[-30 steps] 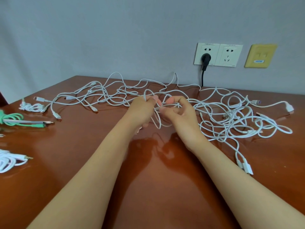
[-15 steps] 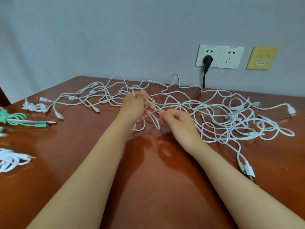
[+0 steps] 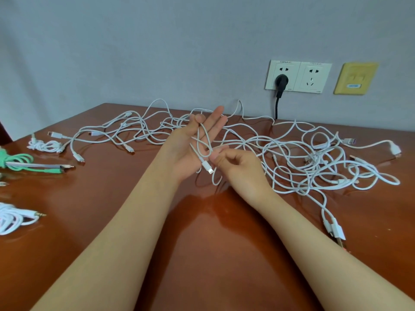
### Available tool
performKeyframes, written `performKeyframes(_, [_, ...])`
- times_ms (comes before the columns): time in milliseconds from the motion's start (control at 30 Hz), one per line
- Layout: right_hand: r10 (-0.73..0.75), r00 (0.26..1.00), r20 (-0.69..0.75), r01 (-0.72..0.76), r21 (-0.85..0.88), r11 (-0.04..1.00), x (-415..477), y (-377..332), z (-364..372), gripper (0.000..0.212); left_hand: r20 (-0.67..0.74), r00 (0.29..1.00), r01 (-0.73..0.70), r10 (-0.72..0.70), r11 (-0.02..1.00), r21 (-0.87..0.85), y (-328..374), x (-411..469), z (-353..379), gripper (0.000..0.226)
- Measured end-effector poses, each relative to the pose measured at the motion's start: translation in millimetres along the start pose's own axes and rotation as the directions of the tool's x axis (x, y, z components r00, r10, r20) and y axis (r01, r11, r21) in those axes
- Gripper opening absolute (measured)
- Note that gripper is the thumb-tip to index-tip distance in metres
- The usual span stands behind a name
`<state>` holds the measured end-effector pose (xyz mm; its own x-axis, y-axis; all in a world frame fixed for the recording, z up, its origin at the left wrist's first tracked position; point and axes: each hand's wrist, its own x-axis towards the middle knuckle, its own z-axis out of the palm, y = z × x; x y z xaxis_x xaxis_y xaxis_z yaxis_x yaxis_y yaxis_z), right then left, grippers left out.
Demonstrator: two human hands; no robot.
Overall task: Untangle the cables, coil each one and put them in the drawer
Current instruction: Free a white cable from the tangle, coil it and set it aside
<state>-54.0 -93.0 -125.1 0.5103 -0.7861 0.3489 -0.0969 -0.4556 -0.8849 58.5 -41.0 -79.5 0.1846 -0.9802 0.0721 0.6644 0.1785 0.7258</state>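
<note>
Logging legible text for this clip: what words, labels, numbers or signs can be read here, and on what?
No text here can be read.
On the left socket plate: small print at top edge, too small to read.
On the right socket plate: same, too small.
On the yellow wall plate: blue label, blurred, unreadable.
On the white cable: no print visible.

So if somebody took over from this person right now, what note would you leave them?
Left hand: palm up, thumb pinching a loop of one white cable; its connector hangs by the palm.
Right hand: fingertips pinch the same cable beside the loop.
Done: a green bundle and two white bundles lie on the table's left side.
Left: the white tangle needs freeing and coiling. No drawer in view.
</note>
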Motion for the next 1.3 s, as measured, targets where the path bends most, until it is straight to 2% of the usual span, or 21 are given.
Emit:
performKeyframes(100, [0.069, 0.997, -0.029, -0.066, 0.113, 0.991, 1.5, -3.4, -2.9, 0.033, 0.030, 1.000, 0.006, -0.004, 0.999, -0.050, -2.5, -0.8, 2.5, 0.037])
performKeyframes(167, [0.083, 0.993, -0.081, -0.074, 0.107, 0.992, 1.5, -3.1, -4.7, 0.030, 0.035, 0.999, 0.000, 0.001, 1.000, -0.021, -4.6, 0.2, 2.2, 0.037])
performKeyframes(233, [0.044, 0.996, -0.083, -0.043, 0.022, 0.999, -0.6, -2.6, -5.5, 0.029, 0.035, 0.999, -0.017, 0.014, 0.997, 0.075, -6.5, 1.0, 2.2, 0.036])
performKeyframes(300, [-0.055, 0.997, -0.048, 0.050, -0.097, 0.994, -4.3, -3.8, -4.6, 0.027, 0.053, 0.998, -0.041, 0.035, 0.993, 0.107, -7.0, 1.0, 2.7, 0.035])
performKeyframes(433, [-0.280, 0.958, 0.066, 0.285, -0.366, 0.886, -10.0, -8.0, -1.2, 0.016, 0.038, 0.998, -0.053, 0.049, 0.991, 0.127, -7.6, -0.2, 5.4, 0.036])
performKeyframes(600, [-0.389, 0.912, 0.128, 0.408, -0.347, 0.844, -9.8, -9.2, 1.2, 0.016, -0.110, 0.989, -0.101, 0.099, 0.995, -0.013, -4.3, 2.4, 6.2, 0.036])
performKeyframes(700, [-0.358, 0.928, 0.106, 0.367, -0.434, 0.823, -11.8, -10.3, 1.1, 0.019, -0.069, 0.994, -0.094, 0.088, 0.992, -0.087, -0.6, 2.0, 1.7, 0.037])
performKeyframes(900, [-0.375, 0.927, 0.010, 0.328, -0.505, 0.798, -14.0, -9.6, -0.3, 0.027, -0.099, 0.992, -0.065, 0.074, 0.993, 0.096, 2.7, 1.1, 4.1, 0.034])
performKeyframes(1033, [-0.427, 0.897, 0.116, 0.415, -0.555, 0.721, -14.8, -10.2, 0.5, 0.014, -0.200, 0.975, -0.052, 0.098, 0.974, 0.221, 4.6, 1.4, 4.1, 0.033])
performKeyframes(1167, [-0.313, 0.923, 0.223, 0.383, -0.587, 0.713, -11.5, -9.5, -7.5, 0.019, -0.237, 0.968, -0.024, 0.078, 0.975, 0.221, 10.1, 0.2, 2.9, 0.033])
performKeyframes(1233, [-0.315, 0.926, 0.208, 0.376, -0.580, 0.722, -10.4, -7.5, -10.1, 0.022, -0.262, 0.962, -0.012, 0.079, 0.968, 0.249, 11.1, -0.1, 1.2, 0.032])
performKeyframes(1300, [-0.413, 0.900, 0.137, 0.413, -0.570, 0.710, -10.3, -6.0, -8.8, 0.018, -0.307, 0.944, -0.012, 0.120, 0.944, 0.331, 9.5, 1.3, -0.3, 0.030])
